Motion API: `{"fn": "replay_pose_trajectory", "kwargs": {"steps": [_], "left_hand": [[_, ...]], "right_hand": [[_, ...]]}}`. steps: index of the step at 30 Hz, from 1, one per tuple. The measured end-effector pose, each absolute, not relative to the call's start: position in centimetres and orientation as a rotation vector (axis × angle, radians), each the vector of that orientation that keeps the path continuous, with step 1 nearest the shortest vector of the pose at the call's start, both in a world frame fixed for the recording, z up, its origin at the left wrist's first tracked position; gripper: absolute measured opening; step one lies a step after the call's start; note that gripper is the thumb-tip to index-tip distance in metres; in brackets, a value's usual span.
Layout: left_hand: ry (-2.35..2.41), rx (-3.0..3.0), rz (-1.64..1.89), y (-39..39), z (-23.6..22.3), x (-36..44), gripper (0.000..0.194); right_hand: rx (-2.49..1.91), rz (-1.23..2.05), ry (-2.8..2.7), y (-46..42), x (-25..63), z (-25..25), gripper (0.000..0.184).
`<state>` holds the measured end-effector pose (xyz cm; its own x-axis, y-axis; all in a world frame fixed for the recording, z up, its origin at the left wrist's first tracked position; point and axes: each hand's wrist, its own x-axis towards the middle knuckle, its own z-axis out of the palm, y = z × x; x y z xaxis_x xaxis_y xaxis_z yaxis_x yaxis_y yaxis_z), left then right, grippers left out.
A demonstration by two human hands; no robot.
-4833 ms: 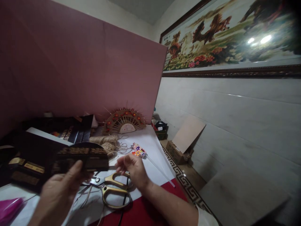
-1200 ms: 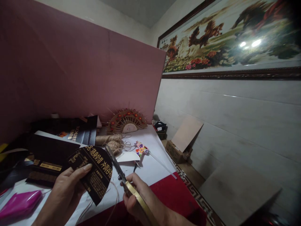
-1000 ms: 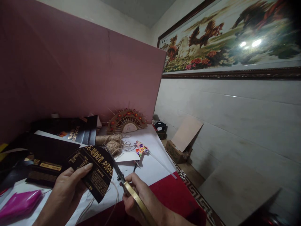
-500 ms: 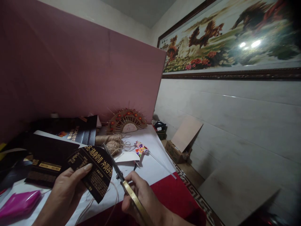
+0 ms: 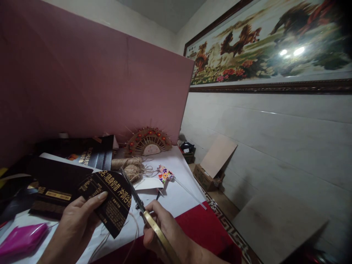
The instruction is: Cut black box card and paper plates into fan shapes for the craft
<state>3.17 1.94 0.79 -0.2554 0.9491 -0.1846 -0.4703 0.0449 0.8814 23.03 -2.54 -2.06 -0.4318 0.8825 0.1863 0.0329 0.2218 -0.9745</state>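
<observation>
Where the pink panel stands: behind the twine, reaching well above it.
Framed picture: horses and flowers, on the wall, high and right of the twine.
Worktop: white surface beneath the twine; red covering in front and to the right.
Tan board: right of the twine, beyond the worktop, tilted against a cardboard box.
Dark packaging: printed pieces spread left of the twine.
Fan-shaped piece: upright just behind the twine, red dots along its arc.
Right hand: front-right of the twine; grip closed around the scissors' gold-coloured handles.
Left hand: front-left of the twine; grip pinching the black card, thumb on top.
Scissors: slanting from the right hand toward the twine, blades along the card's curved edge; cannot tell how far apart they are.
Black card: in front of the twine and to its left, gold lettering, rounded edge facing the scissors.
Magenta packet: far front-left of the twine, glossy.
Patterned piece: right of the twine, floral, with a pale stick running from it.
</observation>
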Motion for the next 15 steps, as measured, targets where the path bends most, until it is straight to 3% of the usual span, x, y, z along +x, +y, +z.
{"fn": "replay_pose_trajectory", "kwargs": {"steps": [8, 15], "left_hand": [[1.051, 0.632, 1.524, 1.9, 0.7, 3.2, 0.031], [1.057, 0.639, 1.505, 1.8, 0.6, 3.0, 0.041]], "right_hand": [[-0.975, 1.367, -1.689, -2.9, 22.9, -0.8, 0.071], [-0.896, 1.315, -1.717, -2.8, 23.0, -1.3, 0.063]]}}
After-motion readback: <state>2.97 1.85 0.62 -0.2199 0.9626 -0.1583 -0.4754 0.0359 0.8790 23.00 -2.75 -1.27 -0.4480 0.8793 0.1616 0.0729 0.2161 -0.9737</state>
